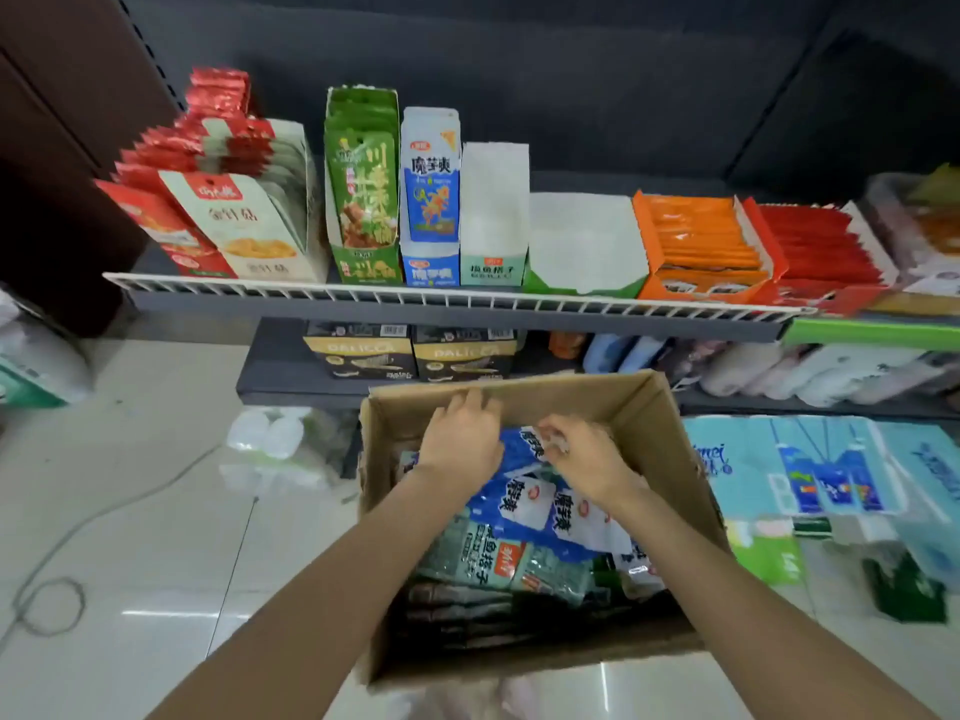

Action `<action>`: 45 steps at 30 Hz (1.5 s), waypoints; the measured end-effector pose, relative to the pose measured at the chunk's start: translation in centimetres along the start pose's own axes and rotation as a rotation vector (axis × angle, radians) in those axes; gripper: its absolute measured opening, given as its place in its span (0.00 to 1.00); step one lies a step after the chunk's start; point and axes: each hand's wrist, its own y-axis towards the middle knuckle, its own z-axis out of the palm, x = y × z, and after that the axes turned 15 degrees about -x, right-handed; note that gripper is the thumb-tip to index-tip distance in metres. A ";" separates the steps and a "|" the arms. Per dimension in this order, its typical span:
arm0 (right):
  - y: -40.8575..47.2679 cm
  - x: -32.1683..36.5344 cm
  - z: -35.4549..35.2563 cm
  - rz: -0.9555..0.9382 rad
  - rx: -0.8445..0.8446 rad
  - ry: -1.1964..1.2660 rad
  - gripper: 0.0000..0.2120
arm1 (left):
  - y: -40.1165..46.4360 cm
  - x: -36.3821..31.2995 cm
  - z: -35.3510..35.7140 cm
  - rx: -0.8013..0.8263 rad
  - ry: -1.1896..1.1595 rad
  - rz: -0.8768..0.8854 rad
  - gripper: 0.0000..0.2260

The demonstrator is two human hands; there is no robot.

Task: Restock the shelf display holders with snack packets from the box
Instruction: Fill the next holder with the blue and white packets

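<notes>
Blue snack packets [524, 504], probably light and slippery, are pinched by the right hand [587, 459], left hand [460, 439] spread flat alongside

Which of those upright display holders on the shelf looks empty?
The narrow teal-fronted holder, right of the blue one: only its bare white inside shows, while the blue and green holders have packets standing in them.

The brown corrugated cardboard box [644, 407] carries blue-and-white plastic snack packets [524, 491] with white panels and dark lettering – teal-green speckled packets [483, 556] beneath. On the shelf stand a green card holder [363, 267], an orange one [701, 285], a blue-and-white one [430, 270].
</notes>
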 end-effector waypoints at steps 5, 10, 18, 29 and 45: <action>-0.8 -2.7 2.3 0.001 0.286 -0.130 0.34 | -2.3 1.4 4.1 0.407 -0.219 -0.257 0.34; 0.2 -3.4 3.4 -0.083 0.193 -0.331 0.28 | -2.8 2.6 5.9 0.298 -0.263 -0.310 0.33; -0.6 -3.0 2.7 -0.154 0.092 -0.286 0.19 | -5.2 2.9 6.3 0.120 -0.279 -0.201 0.27; -1.8 -1.0 0.1 0.474 -0.188 0.591 0.05 | -6.9 0.9 6.1 -0.001 -0.335 0.152 0.26; -0.1 2.4 -6.6 0.632 0.042 0.955 0.17 | -4.5 -0.9 -1.7 -0.171 -0.621 0.221 0.26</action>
